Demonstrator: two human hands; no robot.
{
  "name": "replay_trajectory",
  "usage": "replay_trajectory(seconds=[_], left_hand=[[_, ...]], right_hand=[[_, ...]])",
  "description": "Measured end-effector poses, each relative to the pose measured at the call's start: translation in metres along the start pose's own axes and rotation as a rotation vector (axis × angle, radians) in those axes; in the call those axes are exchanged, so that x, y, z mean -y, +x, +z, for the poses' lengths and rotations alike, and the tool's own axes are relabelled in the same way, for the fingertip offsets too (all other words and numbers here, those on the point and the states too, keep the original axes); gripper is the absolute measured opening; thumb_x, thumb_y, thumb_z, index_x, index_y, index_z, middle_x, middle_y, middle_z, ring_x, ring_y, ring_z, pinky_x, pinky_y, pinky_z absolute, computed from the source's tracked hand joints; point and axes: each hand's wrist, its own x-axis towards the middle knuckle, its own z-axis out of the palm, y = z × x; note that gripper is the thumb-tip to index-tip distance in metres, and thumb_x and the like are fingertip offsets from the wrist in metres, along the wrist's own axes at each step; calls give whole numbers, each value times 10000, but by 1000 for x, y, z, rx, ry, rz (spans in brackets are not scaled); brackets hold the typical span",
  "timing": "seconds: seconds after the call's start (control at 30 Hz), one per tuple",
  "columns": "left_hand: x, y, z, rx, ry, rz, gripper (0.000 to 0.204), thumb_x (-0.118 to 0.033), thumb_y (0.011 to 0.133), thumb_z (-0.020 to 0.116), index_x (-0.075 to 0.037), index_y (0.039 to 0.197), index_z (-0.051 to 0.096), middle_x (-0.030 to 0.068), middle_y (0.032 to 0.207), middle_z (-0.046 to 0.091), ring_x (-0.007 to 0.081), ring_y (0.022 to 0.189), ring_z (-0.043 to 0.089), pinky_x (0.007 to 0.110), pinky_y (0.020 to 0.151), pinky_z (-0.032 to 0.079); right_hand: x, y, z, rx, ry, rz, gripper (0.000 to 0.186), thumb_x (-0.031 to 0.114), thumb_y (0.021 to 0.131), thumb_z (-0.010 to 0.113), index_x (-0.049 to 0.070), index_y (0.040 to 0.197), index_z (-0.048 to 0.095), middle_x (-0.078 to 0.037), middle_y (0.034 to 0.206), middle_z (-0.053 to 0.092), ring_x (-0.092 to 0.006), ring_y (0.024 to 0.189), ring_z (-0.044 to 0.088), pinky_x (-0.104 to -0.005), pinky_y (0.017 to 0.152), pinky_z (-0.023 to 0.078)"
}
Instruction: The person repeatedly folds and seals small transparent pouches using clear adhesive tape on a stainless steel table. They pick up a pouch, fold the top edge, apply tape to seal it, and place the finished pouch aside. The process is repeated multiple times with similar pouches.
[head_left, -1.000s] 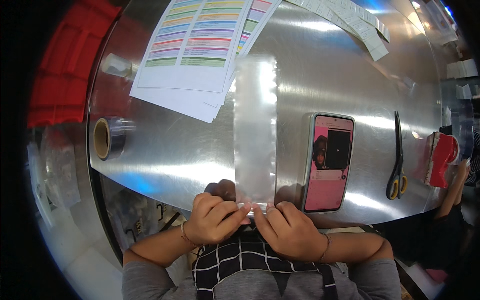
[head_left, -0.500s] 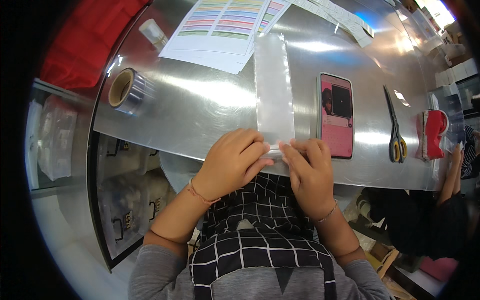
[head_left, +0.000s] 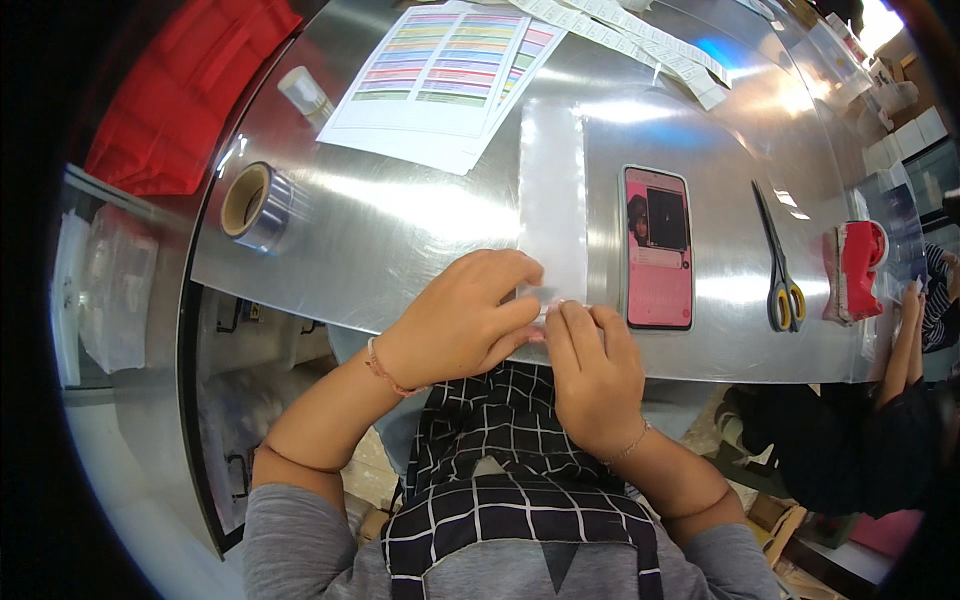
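A long clear plastic sleeve (head_left: 552, 180) lies flat on the metal table, its near end folded up at the front edge. My left hand (head_left: 468, 312) pinches that folded end from the left, fingers bent and thumb underneath. From the right, my right hand (head_left: 598, 378) presses on the same fold with its fingers held together. The two hands' fingertips almost meet over the fold and hide part of it. Just right of the sleeve lies a phone (head_left: 655, 295) with a pink screen.
Scissors (head_left: 783, 290) and a red tape dispenser (head_left: 848, 272) are at the right. A tape roll (head_left: 281, 215), a small white-capped container (head_left: 305, 93) and printed sheets (head_left: 400, 125) are at the left and back. Paper strips (head_left: 640, 45) trail behind. Another person's arm (head_left: 898, 345) is at far right.
My right hand has shifted left and a little nearer me, its fingers now closer together on the fold. The whole view has tilted slightly. Both hands stay on the sleeve's near end.
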Motion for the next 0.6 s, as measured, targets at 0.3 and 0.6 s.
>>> replay_trajectory(seconds=[0.3,0.6], left_hand=[[4,-5,-7,133,-44,-85,446,-307,752,817,-43,1065,642,104,1131,661,298,964,657,393,880,525],[4,-6,-4,95,11,-112,252,-280,826,775,-108,980,677,11,1097,710,154,947,678,347,938,502]], right_hand=[[-3,13,-7,38,-79,-24,331,133,784,647,-27,1069,702,-132,1073,645,-288,995,631,-331,785,551],[0,22,-7,102,-113,33,315,49,765,637,-68,1047,718,-149,1025,653,-293,932,655,-330,744,577]])
